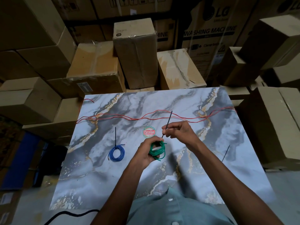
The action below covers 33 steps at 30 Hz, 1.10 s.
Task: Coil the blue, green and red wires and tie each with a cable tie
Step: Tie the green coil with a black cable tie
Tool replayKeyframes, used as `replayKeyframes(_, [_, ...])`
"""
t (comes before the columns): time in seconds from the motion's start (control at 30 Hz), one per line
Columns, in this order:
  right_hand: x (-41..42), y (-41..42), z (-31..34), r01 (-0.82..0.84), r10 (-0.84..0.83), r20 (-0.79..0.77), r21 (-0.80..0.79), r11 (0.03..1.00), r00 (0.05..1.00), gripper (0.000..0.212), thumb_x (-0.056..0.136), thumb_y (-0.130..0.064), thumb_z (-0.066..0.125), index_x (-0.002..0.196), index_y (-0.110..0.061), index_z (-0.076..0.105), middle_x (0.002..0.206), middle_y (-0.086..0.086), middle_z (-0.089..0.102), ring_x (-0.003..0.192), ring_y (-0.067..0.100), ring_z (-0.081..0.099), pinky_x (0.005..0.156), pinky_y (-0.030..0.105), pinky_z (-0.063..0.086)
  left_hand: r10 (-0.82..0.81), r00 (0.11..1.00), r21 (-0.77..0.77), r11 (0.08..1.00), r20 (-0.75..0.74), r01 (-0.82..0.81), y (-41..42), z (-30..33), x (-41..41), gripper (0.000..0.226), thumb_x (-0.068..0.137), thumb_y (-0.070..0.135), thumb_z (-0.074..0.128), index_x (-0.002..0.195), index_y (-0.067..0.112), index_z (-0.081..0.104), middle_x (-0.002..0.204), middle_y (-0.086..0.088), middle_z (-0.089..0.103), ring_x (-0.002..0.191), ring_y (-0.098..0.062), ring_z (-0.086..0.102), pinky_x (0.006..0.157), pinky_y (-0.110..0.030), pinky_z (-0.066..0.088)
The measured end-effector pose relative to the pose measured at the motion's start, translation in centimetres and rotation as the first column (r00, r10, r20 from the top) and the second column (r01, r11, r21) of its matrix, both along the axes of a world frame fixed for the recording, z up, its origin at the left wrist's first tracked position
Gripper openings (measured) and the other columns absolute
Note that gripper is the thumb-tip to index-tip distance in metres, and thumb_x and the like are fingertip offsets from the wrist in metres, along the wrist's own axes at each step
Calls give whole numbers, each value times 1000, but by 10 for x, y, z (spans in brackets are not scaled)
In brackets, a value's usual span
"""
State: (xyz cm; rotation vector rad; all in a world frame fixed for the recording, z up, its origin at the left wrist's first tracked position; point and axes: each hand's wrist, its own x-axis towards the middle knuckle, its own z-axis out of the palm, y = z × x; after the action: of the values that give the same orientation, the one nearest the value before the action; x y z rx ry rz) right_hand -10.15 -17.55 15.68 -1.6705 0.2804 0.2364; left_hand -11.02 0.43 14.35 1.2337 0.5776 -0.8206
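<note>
cardboard boxes (135, 52) stacked on all sides of a marble-patterned table (211, 168). red wire (146, 116) lies uncoiled, in long strands across the far part of the table. left hand (146, 153) curled round the green wire (158, 149) coil, held just above the surface. right hand (178, 129) pinches a black cable tie (168, 122), lower tip at the coil's top; threaded or only touching, probably not resolvable. blue wire (116, 152) coiled, already tied, left of the hands. spare cable tie (226, 152) near right edge. round sticker (149, 132) at centre.
</note>
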Motion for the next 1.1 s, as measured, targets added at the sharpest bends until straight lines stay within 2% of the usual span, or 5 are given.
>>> replayKeyframes(0.4, [31, 78, -20, 75, -64, 59, -213, 974, 996, 16, 75, -6, 81, 90, -13, 83, 65, -4, 74, 60, 6, 68, 69, 22, 58, 427, 904, 86, 900, 37, -428, 26, -16, 9, 27, 57, 18, 76, 78, 4, 69, 75, -15, 67, 66, -29, 58, 56, -32, 50])
replayKeyframes(0.6, [34, 97, -37, -130, 103, -284, -75, 989, 953, 35, 85, -44, 79, 96, -11, 79, 90, 7, 76, 73, 16, 69, 68, 29, 60, 546, 835, -34, 838, 73, -545, 55, -40, 15, 4, 91, 12, 68, 88, 9, 67, 83, -9, 68, 76, -20, 63, 68, -30, 50])
replayKeyframes(0.7, [23, 105, -50, -186, 159, -377, -35, 982, 913, 32, 78, -37, 88, 94, -12, 79, 92, 10, 78, 72, 18, 71, 63, 27, 59, 571, 814, -59, 821, 106, -568, 60, -52, 13, 14, 97, 8, 57, 106, 3, 67, 95, -16, 68, 82, -25, 64, 80, -37, 52])
replayKeyframes(0.9, [25, 113, -76, -124, 43, -319, -238, 963, 947, 18, 77, -6, 80, 91, -17, 81, 80, 11, 76, 70, 20, 72, 82, 40, 64, 438, 880, 87, 885, 181, -458, 74, -70, 10, 27, 96, 4, 52, 119, 8, 64, 125, -18, 65, 109, -30, 62, 99, -42, 47])
replayKeyframes(1.1, [41, 114, -104, -215, 49, -326, -498, 840, 944, 35, 79, -24, 82, 113, -18, 79, 107, 8, 78, 103, 23, 72, 92, 31, 56, 15, 926, 498, 840, 377, -216, 89, -71, -11, 43, 95, 7, 56, 138, 9, 53, 128, -5, 59, 113, -23, 59, 98, -31, 45])
